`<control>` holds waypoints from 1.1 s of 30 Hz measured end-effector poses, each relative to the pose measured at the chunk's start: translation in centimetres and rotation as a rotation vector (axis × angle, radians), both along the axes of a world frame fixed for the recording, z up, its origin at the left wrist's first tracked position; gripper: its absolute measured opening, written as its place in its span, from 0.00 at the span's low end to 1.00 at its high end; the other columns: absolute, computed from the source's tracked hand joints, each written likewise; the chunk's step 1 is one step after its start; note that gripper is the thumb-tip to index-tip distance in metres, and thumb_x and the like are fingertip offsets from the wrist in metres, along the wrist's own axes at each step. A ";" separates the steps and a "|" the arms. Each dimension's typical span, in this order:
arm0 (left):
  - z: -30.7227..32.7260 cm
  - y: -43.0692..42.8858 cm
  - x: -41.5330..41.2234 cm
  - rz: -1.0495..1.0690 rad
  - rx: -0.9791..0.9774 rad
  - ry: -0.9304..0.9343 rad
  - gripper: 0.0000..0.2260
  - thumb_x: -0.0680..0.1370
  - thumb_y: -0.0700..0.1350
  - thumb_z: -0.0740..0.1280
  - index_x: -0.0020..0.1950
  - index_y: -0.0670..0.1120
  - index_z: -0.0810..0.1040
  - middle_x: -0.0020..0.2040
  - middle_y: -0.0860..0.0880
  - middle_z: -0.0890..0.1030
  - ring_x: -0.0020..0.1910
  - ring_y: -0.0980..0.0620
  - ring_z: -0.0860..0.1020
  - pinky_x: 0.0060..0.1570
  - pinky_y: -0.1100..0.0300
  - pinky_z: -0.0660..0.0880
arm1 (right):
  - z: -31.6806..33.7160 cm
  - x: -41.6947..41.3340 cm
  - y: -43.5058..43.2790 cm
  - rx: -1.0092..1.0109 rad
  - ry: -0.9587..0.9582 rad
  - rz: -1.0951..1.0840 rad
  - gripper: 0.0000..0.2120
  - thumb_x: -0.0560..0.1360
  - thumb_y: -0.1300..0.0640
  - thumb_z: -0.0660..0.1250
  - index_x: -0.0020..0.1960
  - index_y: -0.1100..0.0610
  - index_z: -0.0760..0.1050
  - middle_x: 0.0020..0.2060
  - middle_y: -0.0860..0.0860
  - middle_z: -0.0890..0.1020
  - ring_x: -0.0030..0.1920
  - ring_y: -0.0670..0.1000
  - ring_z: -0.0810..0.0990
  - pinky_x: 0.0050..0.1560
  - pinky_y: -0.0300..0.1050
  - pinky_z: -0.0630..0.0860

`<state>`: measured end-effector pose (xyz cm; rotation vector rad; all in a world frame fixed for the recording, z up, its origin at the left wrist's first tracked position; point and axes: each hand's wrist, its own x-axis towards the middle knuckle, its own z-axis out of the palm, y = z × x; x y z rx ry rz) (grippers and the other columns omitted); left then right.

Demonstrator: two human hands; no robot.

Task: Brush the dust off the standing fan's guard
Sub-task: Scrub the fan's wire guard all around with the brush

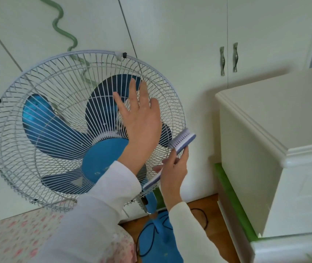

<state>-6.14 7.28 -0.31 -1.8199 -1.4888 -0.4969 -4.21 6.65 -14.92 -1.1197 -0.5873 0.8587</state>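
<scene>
The standing fan has a round white wire guard (43,111) over blue blades (41,126) and a blue hub (102,158). My left hand (142,118) lies flat against the upper right of the guard, fingers spread and holding nothing. My right hand (174,168) grips the handle of a purple-and-white scrub brush (181,140). The bristle end of the brush touches the guard's lower right rim. Both arms wear white sleeves.
White wardrobe doors with a green wavy handle (60,23) stand behind the fan. A cream cabinet (265,133) stands close on the right. The fan's blue base (161,230) and black cord (204,219) lie on the wooden floor. Floral fabric (18,238) sits at lower left.
</scene>
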 end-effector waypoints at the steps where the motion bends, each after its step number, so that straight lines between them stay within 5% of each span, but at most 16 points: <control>1: -0.1 0.1 0.0 -0.005 0.002 0.003 0.09 0.75 0.39 0.62 0.55 0.40 0.74 0.75 0.39 0.57 0.74 0.38 0.47 0.66 0.31 0.40 | -0.9 -0.2 -0.1 -0.033 0.009 0.007 0.23 0.79 0.51 0.54 0.72 0.44 0.52 0.44 0.51 0.79 0.29 0.50 0.81 0.25 0.36 0.77; 8: -0.8 0.2 -0.6 -0.014 0.022 -0.009 0.11 0.75 0.38 0.62 0.57 0.39 0.72 0.75 0.39 0.55 0.74 0.37 0.47 0.66 0.32 0.39 | -5.3 -1.3 -1.6 -0.130 0.064 0.076 0.22 0.80 0.54 0.53 0.73 0.49 0.53 0.50 0.54 0.77 0.22 0.42 0.78 0.22 0.32 0.74; 11: -1.1 0.0 -1.1 -0.021 0.049 -0.024 0.14 0.74 0.37 0.62 0.59 0.39 0.72 0.75 0.38 0.56 0.74 0.37 0.48 0.66 0.32 0.40 | -3.9 -1.1 -1.6 -0.037 0.094 0.016 0.23 0.80 0.53 0.55 0.73 0.47 0.53 0.43 0.54 0.79 0.23 0.44 0.79 0.24 0.33 0.75; 16: -1.4 -0.5 -1.2 -0.042 0.060 -0.027 0.13 0.75 0.37 0.60 0.58 0.39 0.73 0.75 0.39 0.57 0.74 0.38 0.49 0.67 0.33 0.41 | -2.9 -2.9 -1.3 0.033 0.036 0.023 0.25 0.79 0.53 0.56 0.73 0.44 0.51 0.46 0.45 0.76 0.27 0.45 0.80 0.24 0.35 0.76; 25: -0.9 -0.1 -0.9 -0.001 0.055 -0.003 0.07 0.75 0.38 0.61 0.52 0.40 0.74 0.76 0.41 0.55 0.74 0.39 0.46 0.67 0.33 0.41 | -8.2 -5.3 -2.9 -0.219 0.077 0.119 0.21 0.80 0.54 0.54 0.72 0.49 0.55 0.60 0.58 0.76 0.50 0.64 0.80 0.47 0.60 0.79; 29: -1.6 0.0 -1.8 -0.042 0.088 -0.019 0.12 0.76 0.38 0.56 0.58 0.40 0.72 0.76 0.41 0.54 0.74 0.39 0.47 0.68 0.34 0.39 | -8.2 -4.8 -3.0 -0.158 0.168 0.053 0.20 0.79 0.51 0.55 0.70 0.45 0.56 0.48 0.58 0.81 0.41 0.61 0.82 0.40 0.58 0.81; 33: -2.3 0.0 -2.0 -0.088 0.135 -0.028 0.15 0.76 0.38 0.57 0.61 0.41 0.72 0.75 0.41 0.57 0.74 0.40 0.50 0.69 0.36 0.41 | -7.1 -5.2 -2.9 -0.005 0.171 0.040 0.20 0.79 0.52 0.56 0.69 0.41 0.57 0.33 0.52 0.79 0.26 0.53 0.81 0.29 0.45 0.80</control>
